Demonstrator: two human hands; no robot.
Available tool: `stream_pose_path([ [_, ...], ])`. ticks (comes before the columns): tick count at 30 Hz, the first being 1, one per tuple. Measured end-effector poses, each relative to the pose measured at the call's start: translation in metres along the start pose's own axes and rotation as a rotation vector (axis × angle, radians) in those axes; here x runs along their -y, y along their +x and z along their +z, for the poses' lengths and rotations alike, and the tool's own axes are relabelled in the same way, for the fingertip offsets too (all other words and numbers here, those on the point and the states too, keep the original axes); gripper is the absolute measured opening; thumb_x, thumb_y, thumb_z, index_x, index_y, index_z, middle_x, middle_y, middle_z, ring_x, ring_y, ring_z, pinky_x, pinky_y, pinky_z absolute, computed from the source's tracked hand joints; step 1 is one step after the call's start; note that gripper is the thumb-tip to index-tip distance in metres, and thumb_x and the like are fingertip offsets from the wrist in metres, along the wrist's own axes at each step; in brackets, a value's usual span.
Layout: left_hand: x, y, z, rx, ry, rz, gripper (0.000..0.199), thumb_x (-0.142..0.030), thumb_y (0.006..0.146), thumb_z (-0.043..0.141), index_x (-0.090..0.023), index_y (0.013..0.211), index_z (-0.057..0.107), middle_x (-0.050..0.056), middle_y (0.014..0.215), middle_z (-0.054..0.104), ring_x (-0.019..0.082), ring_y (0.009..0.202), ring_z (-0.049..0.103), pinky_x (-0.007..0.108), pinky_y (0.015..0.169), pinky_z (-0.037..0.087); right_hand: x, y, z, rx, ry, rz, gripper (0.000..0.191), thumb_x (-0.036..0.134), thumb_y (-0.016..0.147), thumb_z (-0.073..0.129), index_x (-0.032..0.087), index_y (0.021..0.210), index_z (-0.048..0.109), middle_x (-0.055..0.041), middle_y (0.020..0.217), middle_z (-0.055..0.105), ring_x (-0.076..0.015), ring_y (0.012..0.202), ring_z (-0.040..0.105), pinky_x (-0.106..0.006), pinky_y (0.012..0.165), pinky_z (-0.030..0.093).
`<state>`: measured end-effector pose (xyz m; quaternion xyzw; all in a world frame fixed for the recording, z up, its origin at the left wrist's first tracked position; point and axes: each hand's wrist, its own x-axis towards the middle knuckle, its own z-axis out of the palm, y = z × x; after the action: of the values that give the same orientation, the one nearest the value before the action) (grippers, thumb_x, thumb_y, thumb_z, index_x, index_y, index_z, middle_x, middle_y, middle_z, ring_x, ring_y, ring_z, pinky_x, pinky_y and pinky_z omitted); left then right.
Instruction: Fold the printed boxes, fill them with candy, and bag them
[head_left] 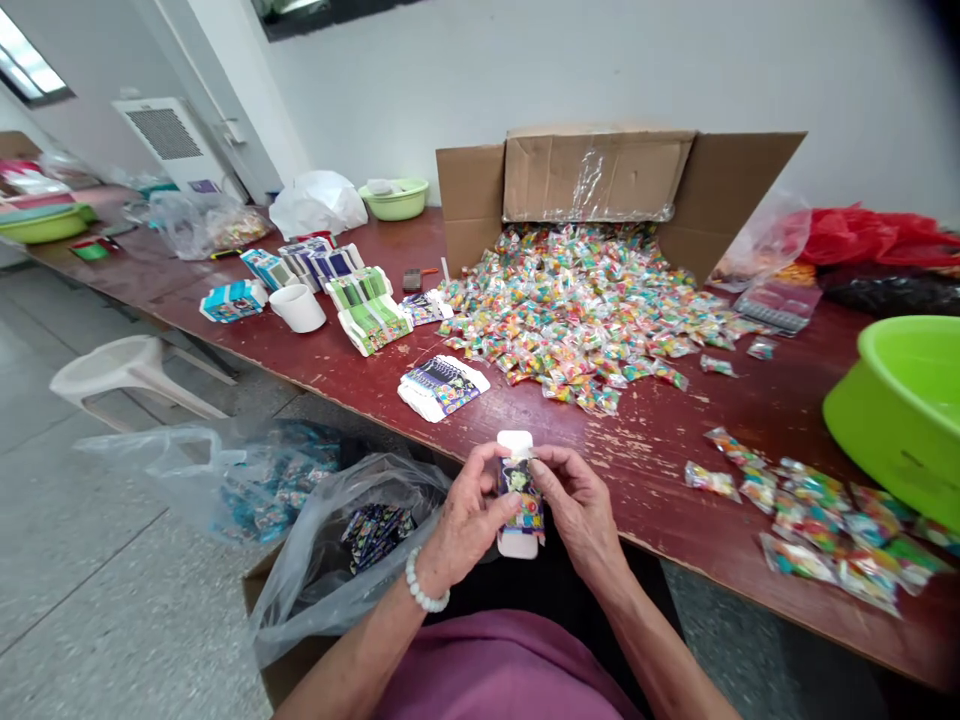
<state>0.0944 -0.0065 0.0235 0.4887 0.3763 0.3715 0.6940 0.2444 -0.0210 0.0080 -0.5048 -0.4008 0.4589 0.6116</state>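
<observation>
Between my two hands, just off the table's front edge, is a small dark printed carton [522, 508] with white flaps standing out at its top and bottom. My left hand [471, 520] grips its left side, thumb lying across the front. On the other side my right hand [576, 508] pinches the upper right edge with thumb and fingers. Whether anything is inside the carton is hidden. A stack of flat dark cartons [444, 388] lies on the table ahead of my hands. Beyond it spreads a large heap of wrapped candies [570, 310].
A cardboard box [600, 178] lies open behind the heap. Loose candy packets [832, 525] and a green basin [892, 420] are at right. Green cartons [367, 308] and a white cup [298, 308] stand left. Below, a plastic-lined box [300, 590] holds dark packs. A white stool [135, 375] stands farther left.
</observation>
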Motion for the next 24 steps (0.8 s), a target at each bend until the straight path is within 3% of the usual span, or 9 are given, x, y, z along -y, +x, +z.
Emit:
stream_pose_path([
  [5, -0.004, -0.001, -0.007, 0.026, 0.110, 0.013, 0.026, -0.039, 0.088, 0.062, -0.023, 0.107, 0.055, 0.000, 0.086, 0.064, 0.013, 0.073, 0.058, 0.024, 0.068, 0.046, 0.005, 0.010, -0.011, 0.151, 0.031, 0.166, 0.033, 0.049, 0.074, 0.078, 0.017, 0.072, 0.067, -0.0019, 0.073, 0.066, -0.0158, 0.067, 0.058, -0.029, 0.067, 0.049],
  [9, -0.006, 0.000, -0.009, -0.025, 0.247, 0.115, 0.019, -0.038, 0.090, 0.061, -0.021, 0.098, 0.061, 0.000, 0.088, 0.063, 0.013, 0.080, 0.055, 0.024, 0.074, 0.044, 0.009, 0.013, -0.011, 0.179, 0.068, 0.201, 0.038, 0.045, 0.069, 0.083, 0.019, 0.093, 0.069, -0.0029, 0.083, 0.070, -0.0180, 0.074, 0.063, -0.031, 0.071, 0.051],
  [11, -0.005, 0.000, -0.009, -0.057, 0.152, 0.092, 0.026, -0.038, 0.087, 0.066, -0.023, 0.105, 0.056, -0.002, 0.084, 0.062, 0.012, 0.076, 0.055, 0.023, 0.072, 0.044, 0.012, 0.013, -0.010, 0.233, -0.003, 0.140, 0.035, 0.045, 0.074, 0.079, 0.020, 0.097, 0.071, -0.0044, 0.086, 0.071, -0.0192, 0.079, 0.064, -0.032, 0.074, 0.051],
  [14, -0.002, -0.001, -0.008, -0.085, -0.097, -0.010, 0.048, -0.038, 0.079, 0.076, -0.026, 0.115, 0.047, -0.005, 0.079, 0.060, 0.011, 0.071, 0.058, 0.022, 0.068, 0.046, 0.017, 0.011, -0.010, 0.265, -0.197, -0.023, 0.025, 0.043, 0.083, 0.071, 0.018, 0.083, 0.073, -0.0050, 0.081, 0.069, -0.0182, 0.075, 0.062, -0.030, 0.070, 0.049],
  [18, 0.001, 0.000, -0.004, 0.101, -0.291, -0.253, 0.058, -0.065, 0.083, 0.058, -0.019, 0.117, 0.054, 0.004, 0.081, 0.066, 0.017, 0.061, 0.066, 0.027, 0.054, 0.051, 0.021, 0.009, -0.011, 0.252, -0.267, -0.139, 0.021, 0.041, 0.088, 0.066, 0.020, 0.087, 0.072, -0.0034, 0.079, 0.066, -0.0173, 0.072, 0.063, -0.029, 0.066, 0.049],
  [21, 0.003, 0.003, -0.002, 0.070, -0.296, -0.361, 0.068, -0.074, 0.085, 0.043, -0.015, 0.114, 0.058, 0.004, 0.068, 0.065, 0.016, 0.043, 0.061, 0.024, 0.040, 0.044, 0.023, 0.009, -0.010, 0.358, -0.256, -0.117, 0.022, 0.041, 0.090, 0.063, 0.020, 0.087, 0.070, -0.0045, 0.087, 0.068, -0.0155, 0.067, 0.065, -0.029, 0.066, 0.051],
  [24, 0.004, 0.006, 0.000, 0.031, -0.264, -0.347, 0.068, -0.074, 0.087, 0.039, -0.016, 0.117, 0.058, 0.002, 0.064, 0.064, 0.015, 0.041, 0.059, 0.023, 0.038, 0.043, 0.026, 0.010, -0.008, 0.405, -0.125, 0.042, 0.024, 0.043, 0.088, 0.064, 0.019, 0.084, 0.064, -0.0035, 0.085, 0.071, -0.0119, 0.050, 0.062, -0.028, 0.054, 0.051],
])
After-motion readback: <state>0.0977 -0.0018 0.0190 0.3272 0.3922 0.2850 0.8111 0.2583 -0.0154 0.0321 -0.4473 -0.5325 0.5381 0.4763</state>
